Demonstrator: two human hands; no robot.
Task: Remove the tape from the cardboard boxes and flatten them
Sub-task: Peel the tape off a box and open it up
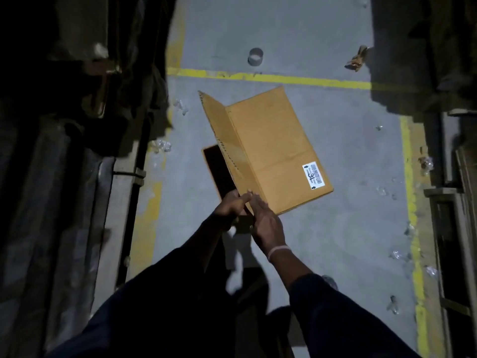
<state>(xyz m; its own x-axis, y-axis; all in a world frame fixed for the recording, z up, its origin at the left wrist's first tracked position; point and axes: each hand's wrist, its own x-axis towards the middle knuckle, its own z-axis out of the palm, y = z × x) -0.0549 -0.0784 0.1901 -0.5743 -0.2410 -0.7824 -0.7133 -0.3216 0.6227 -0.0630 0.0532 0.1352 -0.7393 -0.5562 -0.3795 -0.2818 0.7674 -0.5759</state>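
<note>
Holding: the cardboard box (271, 151), gripped at its near corner by both hands and held above the grey floor (335, 228).
Left hand (229, 206): fingers curled round the near corner of the box's left panel, thumb on top at the fold.
Right hand (265, 223): fingers fairly straight and close together, lying along the near edge of the box beside the left hand; whether the thumb hooks under the edge cannot be told.
Box state: mostly collapsed, the broad panel facing up; a narrower left panel stands up from the fold, and a dark opening shows below it.
Label (313, 175): white sticker with black print on the broad panel, near its right-hand near corner.
Wrist: pale band (277, 250) on the right wrist; dark sleeves on both arms.
Floor: yellow lines (284, 78) mark out a bay; a tape roll core (255, 56) stands beyond the far line, well apart from the box.
Scraps: a brown cardboard scrap (357, 60) at upper right; clear crumpled tape bits (161, 146) scattered around.
</note>
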